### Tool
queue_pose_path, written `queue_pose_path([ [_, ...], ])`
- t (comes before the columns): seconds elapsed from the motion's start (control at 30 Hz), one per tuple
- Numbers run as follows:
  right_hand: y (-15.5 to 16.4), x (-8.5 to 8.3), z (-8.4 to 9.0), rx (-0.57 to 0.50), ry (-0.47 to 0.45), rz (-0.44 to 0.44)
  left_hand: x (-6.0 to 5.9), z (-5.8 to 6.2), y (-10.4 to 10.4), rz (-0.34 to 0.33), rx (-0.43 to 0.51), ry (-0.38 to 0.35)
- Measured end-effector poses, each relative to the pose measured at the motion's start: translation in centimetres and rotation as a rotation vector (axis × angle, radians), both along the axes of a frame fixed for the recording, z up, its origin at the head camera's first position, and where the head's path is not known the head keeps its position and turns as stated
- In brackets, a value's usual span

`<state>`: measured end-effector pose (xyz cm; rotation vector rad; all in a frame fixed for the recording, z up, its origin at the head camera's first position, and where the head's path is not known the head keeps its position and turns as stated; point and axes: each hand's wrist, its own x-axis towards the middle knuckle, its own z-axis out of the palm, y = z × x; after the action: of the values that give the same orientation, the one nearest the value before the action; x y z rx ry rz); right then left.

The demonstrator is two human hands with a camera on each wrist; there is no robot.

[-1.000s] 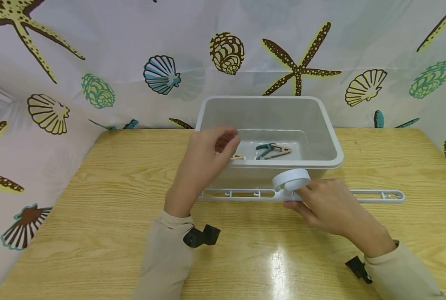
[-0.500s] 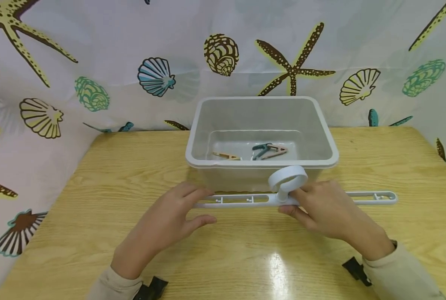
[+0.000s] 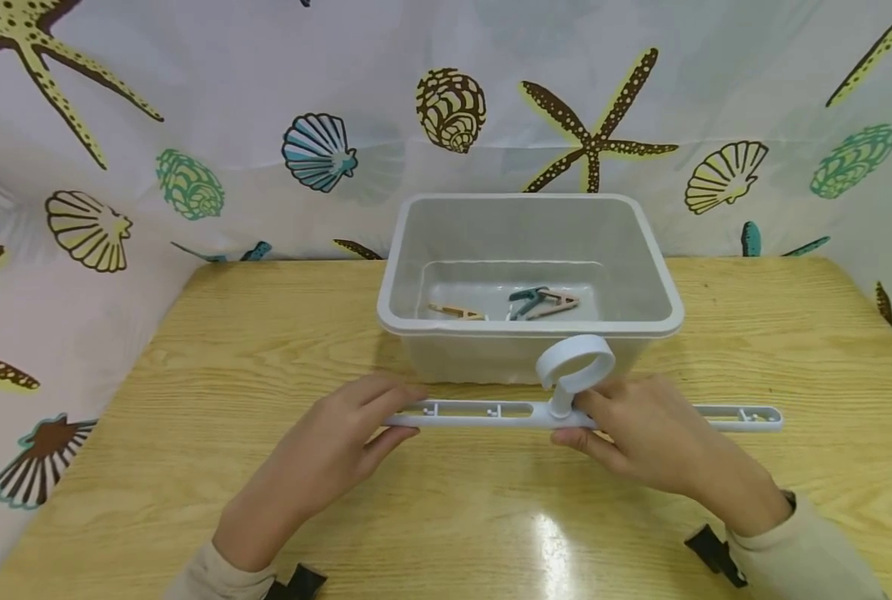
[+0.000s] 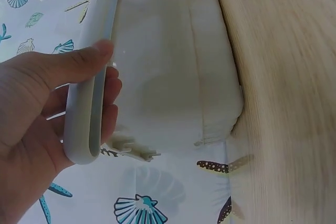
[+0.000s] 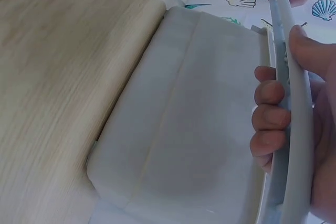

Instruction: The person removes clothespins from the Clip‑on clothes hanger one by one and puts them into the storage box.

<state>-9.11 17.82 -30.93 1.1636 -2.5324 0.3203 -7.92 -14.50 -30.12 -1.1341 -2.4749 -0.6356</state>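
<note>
A long white slotted hanger (image 3: 483, 414) with a ring-shaped hook (image 3: 576, 364) lies level in front of the bin, held up off the table. My left hand (image 3: 326, 450) pinches its left end, thumb in front and fingers behind, as the left wrist view shows. My right hand (image 3: 652, 433) grips the bar just right of the hook, its fingers (image 5: 270, 114) curled round the underside. Inside the grey-white bin (image 3: 530, 327) lie a yellow clothespin (image 3: 457, 312), a dark green clothespin (image 3: 527, 302) and a pinkish-beige clothespin (image 3: 554, 304).
The bin stands on a wood-grain table (image 3: 446, 517), close to its back edge. Behind and at both sides hangs a white cloth (image 3: 386, 50) printed with shells and starfish.
My left hand has come down from over the bin's front left rim to the hanger's left end and now pinches it. The hanger has moved slightly toward me; my right hand keeps its grip.
</note>
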Motion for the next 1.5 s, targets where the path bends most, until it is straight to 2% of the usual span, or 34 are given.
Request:
queue_pose_path([
  [0.3,0.2,0.8,-0.2,0.012,-0.042,0.041,0.2,-0.4,-0.6,-0.046,-0.004,-0.020],
  [0.53,0.8,1.3,-0.4,-0.047,-0.058,0.105,0.8,-0.8,-1.8,-0.041,-0.001,-0.038],
  [0.7,1.3,1.8,-0.7,-0.055,-0.072,0.088,1.1,-1.0,-2.6,-0.034,0.010,-0.070],
  [0.93,2.1,2.6,-0.9,-0.036,-0.090,0.040,1.3,-1.3,-3.4,-0.057,0.026,-0.120],
  [1.17,2.6,3.0,-1.3,-0.043,-0.114,0.050,1.5,-1.7,-3.6,-0.058,0.016,-0.229],
  [1.5,3.0,3.1,-2.2,-0.038,-0.075,0.085,1.6,-1.9,-3.3,-0.029,-0.118,-0.437],
])
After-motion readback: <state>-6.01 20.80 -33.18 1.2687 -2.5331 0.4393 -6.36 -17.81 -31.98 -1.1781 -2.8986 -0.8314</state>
